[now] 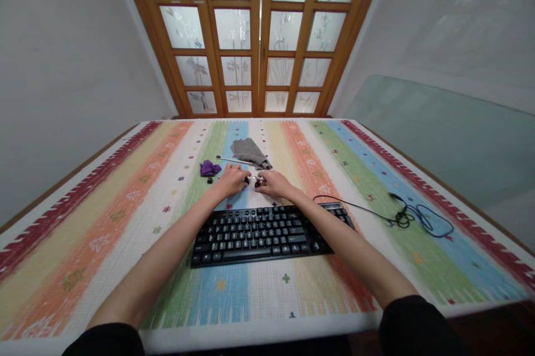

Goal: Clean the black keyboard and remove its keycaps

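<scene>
Both my hands are close together just beyond the black keyboard (251, 242), fingers pinched. My left hand (234, 180) grips a small black piece (246, 180), perhaps a keycap. Between the fingertips runs a short, thin, silvery piece (256, 178), too small to identify. My right hand (273, 182) is shut on another small black piece (257, 184) at the near end of its fingers. A loose black keycap (209, 180) lies left of my left hand, beside a crumpled purple cloth (209, 168). A thin rod with a dark tip (232, 160) lies behind my hands.
A grey cloth (248, 151) lies folded behind my hands. The keyboard's black cable (403, 216) is coiled to the right. A striped tablecloth (112, 244) covers the table. Wooden glass-paned doors (259, 27) stand beyond, with a pale green panel (434, 139) on the right.
</scene>
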`<state>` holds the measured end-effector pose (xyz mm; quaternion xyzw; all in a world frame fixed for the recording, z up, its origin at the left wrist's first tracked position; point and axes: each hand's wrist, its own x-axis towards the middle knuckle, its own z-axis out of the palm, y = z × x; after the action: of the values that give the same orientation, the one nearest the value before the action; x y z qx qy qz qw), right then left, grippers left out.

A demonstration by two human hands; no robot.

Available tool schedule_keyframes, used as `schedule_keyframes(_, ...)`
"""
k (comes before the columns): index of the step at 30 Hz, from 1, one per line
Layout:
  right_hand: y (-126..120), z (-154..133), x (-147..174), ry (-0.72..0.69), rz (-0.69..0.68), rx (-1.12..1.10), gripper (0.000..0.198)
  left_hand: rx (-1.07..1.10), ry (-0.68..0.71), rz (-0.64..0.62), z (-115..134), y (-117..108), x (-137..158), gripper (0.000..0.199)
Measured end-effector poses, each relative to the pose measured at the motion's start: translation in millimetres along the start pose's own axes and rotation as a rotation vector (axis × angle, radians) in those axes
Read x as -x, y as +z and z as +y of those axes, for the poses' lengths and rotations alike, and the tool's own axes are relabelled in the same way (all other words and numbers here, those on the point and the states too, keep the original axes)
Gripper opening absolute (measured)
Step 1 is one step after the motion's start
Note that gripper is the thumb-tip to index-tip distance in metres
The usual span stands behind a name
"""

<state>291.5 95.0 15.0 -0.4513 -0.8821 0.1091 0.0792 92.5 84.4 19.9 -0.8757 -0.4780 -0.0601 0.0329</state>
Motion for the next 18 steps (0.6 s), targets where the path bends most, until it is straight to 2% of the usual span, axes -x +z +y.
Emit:
schedule_keyframes(3, -1.3, 0.8, -2.2, -0.023, 0.000, -0.011, 0.025, 0.022, 0.018, -0.004, -9.1, -0.1, -3.0, 0.031)
schedule_keyframes(8, -2.9, 5.0, -5.6, -0.085, 0.004, -0.033, 0.031, 0.052, 0.001, -0.006, -16.4, -0.1, -4.7, 0.033)
schedule_keyframes(12, -2.3, 7.9, -6.7, -0.156, -0.017, -0.046, 0.024, 0.066, 0.006, 0.009, -18.5, 2.3, -6.0, 0.031)
schedule_keyframes(18, -5.1, 7.4, -8.7, -0.126, -0.042, -0.022, 0.021, 0.088, -0.010, 0.002, -18.8, 4.0, -7.9, 0.032)
